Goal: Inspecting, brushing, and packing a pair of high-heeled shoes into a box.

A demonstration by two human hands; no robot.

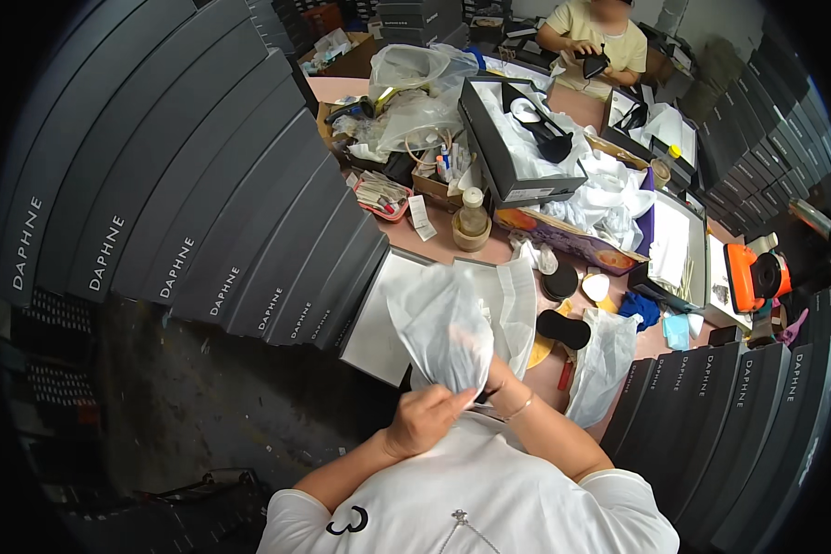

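Note:
A thin white translucent bag (pixel 440 319) is held up in front of my chest. My left hand (pixel 428 417) is closed, pinching its lower edge. My right hand (pixel 497 373) reaches into or behind the bag; skin shows faintly through it, but the fingers are hidden. Whether anything else is inside cannot be made out. Under the bag lies an open shallow box (pixel 376 325) with a pale inside, tilted at the table edge. White tissue paper (pixel 519 300) spreads beside it. To the right are a black sole-shaped pad (pixel 563 329) and another white sheet (pixel 603 362).
Tall stacks of dark shoe boxes (pixel 185 175) rise at left, with more boxes (pixel 720 397) at right. An open shoe box (pixel 517 189) holding a black shoe stands beyond a glue bottle (pixel 472 217). Across the table a person (pixel 609 46) handles a black shoe. An orange tape dispenser (pixel 757 277) sits right.

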